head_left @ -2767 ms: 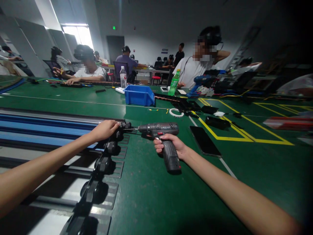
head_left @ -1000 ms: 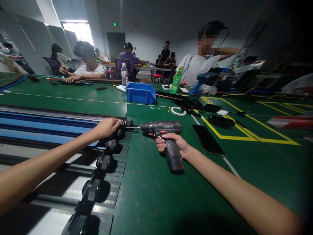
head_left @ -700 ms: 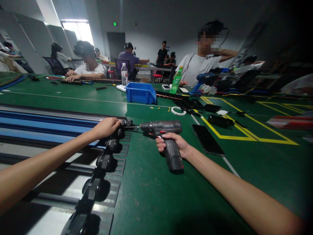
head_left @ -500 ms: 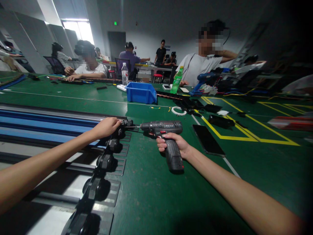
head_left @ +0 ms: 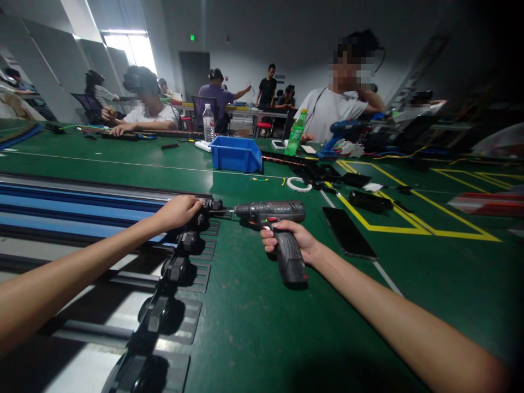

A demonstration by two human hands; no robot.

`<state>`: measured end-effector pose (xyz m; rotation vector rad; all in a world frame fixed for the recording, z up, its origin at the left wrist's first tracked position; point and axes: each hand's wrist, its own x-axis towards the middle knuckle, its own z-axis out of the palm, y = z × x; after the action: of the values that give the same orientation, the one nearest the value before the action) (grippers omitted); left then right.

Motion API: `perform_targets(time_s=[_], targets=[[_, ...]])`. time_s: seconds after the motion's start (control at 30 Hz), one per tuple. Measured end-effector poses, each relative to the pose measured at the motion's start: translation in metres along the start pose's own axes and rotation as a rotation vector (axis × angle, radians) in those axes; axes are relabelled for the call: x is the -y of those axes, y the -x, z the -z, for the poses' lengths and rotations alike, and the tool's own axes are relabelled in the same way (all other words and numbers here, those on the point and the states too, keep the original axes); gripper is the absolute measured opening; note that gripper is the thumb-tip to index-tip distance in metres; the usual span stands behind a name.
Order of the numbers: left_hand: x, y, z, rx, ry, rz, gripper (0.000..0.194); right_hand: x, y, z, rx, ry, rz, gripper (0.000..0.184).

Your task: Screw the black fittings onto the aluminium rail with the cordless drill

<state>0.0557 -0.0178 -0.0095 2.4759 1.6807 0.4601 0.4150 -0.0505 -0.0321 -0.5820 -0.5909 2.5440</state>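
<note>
My right hand is wrapped round the grip of a black cordless drill, held level and pointing left. A small green light shows on its body above the trigger. Its long thin bit reaches the black end fitting at the far corner of a long frame. My left hand is closed on that fitting, its fingertips mostly hidden. Along the frame's near end runs a row of black knob-like fittings with slotted flat plates. Blue strips lie lengthwise in the frame.
A blue bin, a water bottle and a green bottle stand farther back on the green table. Right of the drill lie a dark phone-like slab and a white coil. Co-workers sit across the table.
A green light has come on at the drill. My hands and the drill hold nearly the same place. A co-worker at the back has raised an arm; another at left has lifted a hand.
</note>
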Motion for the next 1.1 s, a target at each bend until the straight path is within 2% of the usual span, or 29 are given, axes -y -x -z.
perform_targets(time_s=[1.1], targets=[[0.0018, -0.0001, -0.0013, 0.003, 0.018, 0.002, 0.049, 0.0007, -0.001, 0.0008, 0.034, -0.046, 0.013, 0.037]])
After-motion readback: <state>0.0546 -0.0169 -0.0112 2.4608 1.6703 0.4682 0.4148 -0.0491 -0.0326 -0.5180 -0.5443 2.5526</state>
